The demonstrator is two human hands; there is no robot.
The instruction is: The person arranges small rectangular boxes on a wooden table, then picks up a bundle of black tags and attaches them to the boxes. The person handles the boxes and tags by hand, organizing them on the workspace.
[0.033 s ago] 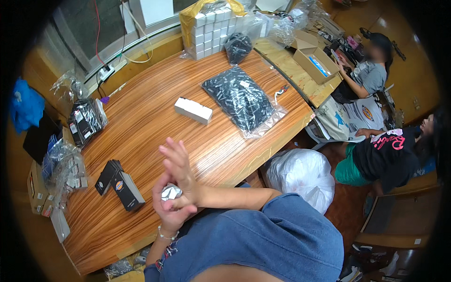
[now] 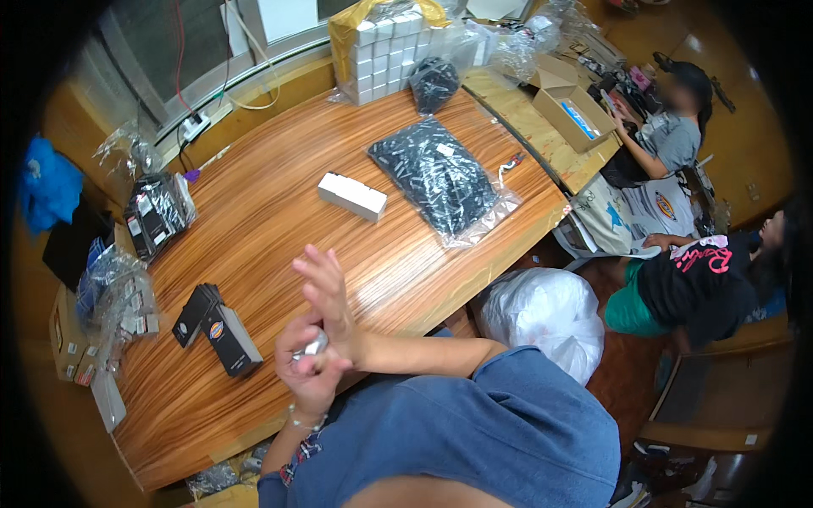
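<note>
Table (image 2: 279, 229): a broad wooden top with striped grain, running from my near left away to the far right; my hands hang over its near edge.
White bag (image 2: 542, 317): a bulging plastic sack on the floor, just right of the table's near corner.
Clear bag of dark parts (image 2: 436, 173): lies flat on the far right part of the table, well apart from my hands.
Stack of white boxes (image 2: 381, 51): at the far edge, beyond the clear bag.
Other people: two sit to the far right, one at a cardboard box (image 2: 572, 106), their hands well away from mine.
White carton (image 2: 351, 196): a long small box lying alone mid-table, beyond my hands.
Black boxes (image 2: 216, 326): two flat dark cases just left of my hands, on the wood.
My right hand (image 2: 326, 292): open, fingers spread and pointing up and away, its heel pressed against my left hand.
My left hand (image 2: 309, 368): curled shut around a small silvery object, thumb folded over.
Small silvery object (image 2: 313, 345): it sits in my left fist, just under the heel of my right palm, only a shiny bit showing; I cannot tell what it is.
</note>
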